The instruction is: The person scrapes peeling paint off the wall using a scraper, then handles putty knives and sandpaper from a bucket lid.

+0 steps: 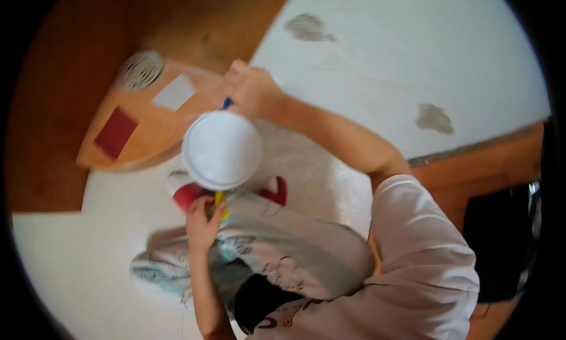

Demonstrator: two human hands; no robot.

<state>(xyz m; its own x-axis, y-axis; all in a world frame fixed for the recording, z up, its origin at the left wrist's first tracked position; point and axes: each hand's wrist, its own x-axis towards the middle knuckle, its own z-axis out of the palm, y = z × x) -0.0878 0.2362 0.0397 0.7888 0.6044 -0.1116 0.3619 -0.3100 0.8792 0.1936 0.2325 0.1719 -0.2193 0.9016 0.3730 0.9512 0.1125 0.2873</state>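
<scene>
A round white tub (221, 150), seen from above with a plain pale top, is between my two hands. My right hand (250, 88) is closed just beyond its far rim, around a small blue piece (227, 102) that looks like part of a handle; the rest of it is hidden. Below the near rim, my left hand (203, 221) has its fingers curled beside a thin yellow piece (219, 197) and seems to grip it. What kind of thing the yellow piece is cannot be made out.
A rounded wooden board (147, 125) at the left bears a dark red sheet (116, 133), a white sheet (174, 92) and a round slatted disc (141, 71). Grey patches (435, 118) mark the white surface (377, 63). Red footwear (280, 191) shows near my legs. A black item (498, 240) is at right.
</scene>
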